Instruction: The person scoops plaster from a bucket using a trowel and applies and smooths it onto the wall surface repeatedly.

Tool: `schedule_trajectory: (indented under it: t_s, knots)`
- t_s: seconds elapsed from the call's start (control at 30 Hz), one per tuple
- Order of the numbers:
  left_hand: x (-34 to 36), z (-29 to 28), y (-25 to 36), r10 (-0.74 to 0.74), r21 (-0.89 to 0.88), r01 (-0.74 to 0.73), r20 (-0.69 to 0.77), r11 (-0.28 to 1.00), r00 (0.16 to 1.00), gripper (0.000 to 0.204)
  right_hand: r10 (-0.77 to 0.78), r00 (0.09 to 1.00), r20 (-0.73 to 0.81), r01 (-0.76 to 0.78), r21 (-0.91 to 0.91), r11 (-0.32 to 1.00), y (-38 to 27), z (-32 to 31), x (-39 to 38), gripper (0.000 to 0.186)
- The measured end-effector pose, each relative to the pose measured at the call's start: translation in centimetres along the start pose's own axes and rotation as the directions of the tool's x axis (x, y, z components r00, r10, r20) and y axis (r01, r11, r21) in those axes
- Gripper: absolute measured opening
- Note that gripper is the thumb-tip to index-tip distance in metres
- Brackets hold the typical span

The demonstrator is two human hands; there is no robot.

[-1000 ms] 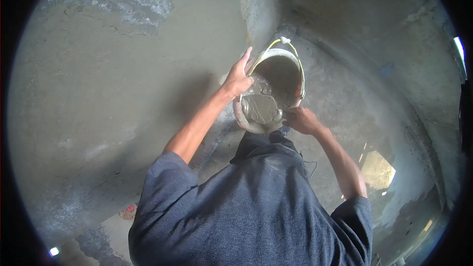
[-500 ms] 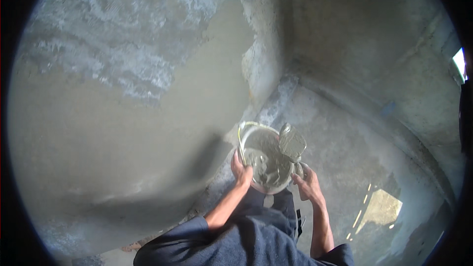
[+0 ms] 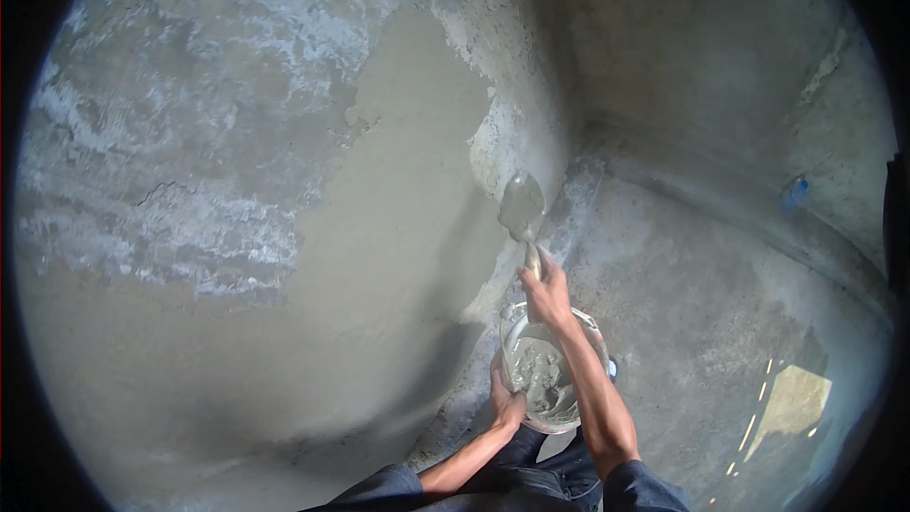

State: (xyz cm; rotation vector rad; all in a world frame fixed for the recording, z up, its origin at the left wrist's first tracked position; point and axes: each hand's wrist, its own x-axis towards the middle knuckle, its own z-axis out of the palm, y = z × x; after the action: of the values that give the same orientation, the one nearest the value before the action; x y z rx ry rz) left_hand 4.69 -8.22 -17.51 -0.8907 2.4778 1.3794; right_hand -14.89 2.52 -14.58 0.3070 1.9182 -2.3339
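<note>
My right hand (image 3: 547, 294) is closed around the handle of a trowel (image 3: 521, 201), held out past the bucket with its blade up. The blade is smeared with wet grey mortar and lies over the edge of the fresh plaster; whether it touches the wall I cannot tell. My left hand (image 3: 506, 402) grips the near left side of a pale bucket (image 3: 598, 338), which hangs close in front of my legs. Inside the bucket sits wet mortar (image 3: 545, 379), partly covered by my right forearm.
On the left stands a wall with smooth damp plaster (image 3: 398, 218) and a rough, whitish bare area (image 3: 237, 237). A concrete floor (image 3: 664, 313) stretches right, with a sunlit patch (image 3: 794, 398). Near the right wall's foot lies a blue object (image 3: 794, 192).
My right hand has swung the trowel from beside the bucket's right rim up and forward toward the wall. Much of the mortar heap on the blade is gone. In view, the bucket sits lower and farther right.
</note>
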Motion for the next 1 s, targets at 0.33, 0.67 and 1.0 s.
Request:
schedule_trajectory:
  t_s: [0.33, 0.67, 1.0]
  knots:
    - [2.7, 1.2, -2.5, 0.106, -0.193, -0.077, 0.141, 0.978, 0.984, 0.062, -0.287, 0.919, -0.27, 0.16, -0.408, 0.899, 0.2, 9.9, 6.0, 0.057]
    - [4.6, 1.3, -4.5, 0.176, -0.3, -0.084, 0.295, 0.95, 0.939, 0.066, -0.095, 0.98, -0.175, 0.062, -0.184, 0.981, -1.0, 8.4, 3.2, 0.061]
    - [4.9, 0.7, -6.2, -0.108, -0.655, 0.357, 0.389, 0.666, 0.915, 0.057, -0.247, 0.961, -0.127, 0.199, -0.305, 0.931, -5.4, 10.6, 3.9, 0.063]
